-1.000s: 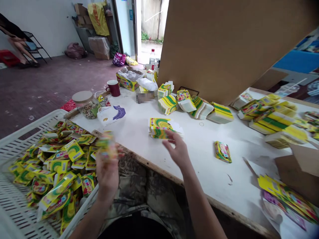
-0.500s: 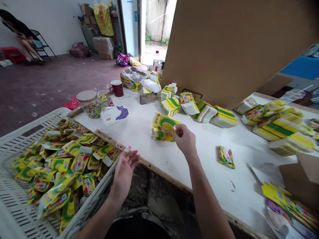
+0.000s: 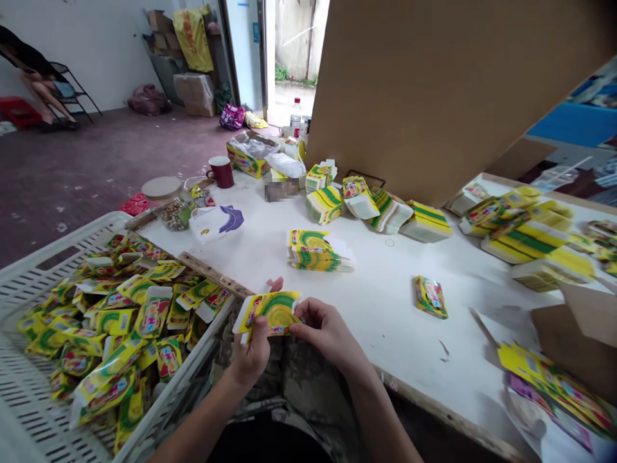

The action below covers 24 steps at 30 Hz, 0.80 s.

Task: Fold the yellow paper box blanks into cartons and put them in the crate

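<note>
A flat yellow-green printed carton is held between both hands over the table's near edge. My left hand grips its left end, thumb on the face and fingers mostly hidden behind. At its right end, my right hand pinches the carton between thumb and fingers. Just beyond lies a stack of flat cartons of the same print. To my left, a white plastic basket holds many small filled cartons. One small closed box rests on the table to the right.
Bundles of flat cartons line the back beneath a tall cardboard panel. A maroon mug, a white-purple packet and a jar stand at the left. An opened cardboard box is at right. A person sits far left.
My right hand has brought one flat carton from the stack back toward me. My left hand, open before, has closed on its left end. The view has shifted slightly.
</note>
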{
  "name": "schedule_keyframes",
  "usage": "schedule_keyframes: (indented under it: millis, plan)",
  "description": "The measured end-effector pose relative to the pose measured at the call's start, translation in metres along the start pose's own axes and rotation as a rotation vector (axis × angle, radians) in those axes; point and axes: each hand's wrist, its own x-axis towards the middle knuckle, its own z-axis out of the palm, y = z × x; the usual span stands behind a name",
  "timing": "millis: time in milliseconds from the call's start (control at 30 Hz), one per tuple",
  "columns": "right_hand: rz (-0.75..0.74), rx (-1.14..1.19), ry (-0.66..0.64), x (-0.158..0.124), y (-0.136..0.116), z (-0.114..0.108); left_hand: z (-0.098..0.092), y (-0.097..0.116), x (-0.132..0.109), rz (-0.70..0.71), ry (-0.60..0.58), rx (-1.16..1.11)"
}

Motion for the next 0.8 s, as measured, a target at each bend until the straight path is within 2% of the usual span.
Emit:
schedule_keyframes:
  millis: [133,200,300,367,467,567,667,733,800]
  plan:
    - [-0.007,-0.006,-0.031,-0.003,0.001,0.009,0.008,0.007,0.000,-0.092,0.052,-0.379]
    - [-0.051,-0.063,0.006,-0.006,0.002,0.021,0.014,0.014,0.003,-0.149,0.096,-0.571]
    - [-0.108,-0.109,0.086,-0.010,0.002,0.038,0.020,0.024,0.009,-0.167,0.173,-0.700]
    - [-0.101,-0.106,0.095,-0.010,0.002,0.045,0.021,0.026,0.012,-0.172,0.222,-0.686]
    - [-0.072,-0.054,0.113,-0.006,0.005,0.047,0.018,0.016,0.012,-0.164,0.263,-0.573]
    - [-0.095,-0.019,0.147,-0.004,0.007,0.043,0.008,0.002,0.008,-0.136,0.117,-0.414]
    - [-0.145,-0.018,0.133,-0.005,0.005,0.038,-0.002,-0.001,0.006,-0.080,-0.038,-0.269]
    - [-0.150,0.013,0.115,-0.008,0.001,0.036,-0.004,0.005,0.007,-0.043,-0.024,-0.212]
    - [-0.156,0.064,0.052,-0.012,-0.001,0.037,-0.002,0.012,0.007,-0.007,0.038,-0.206]
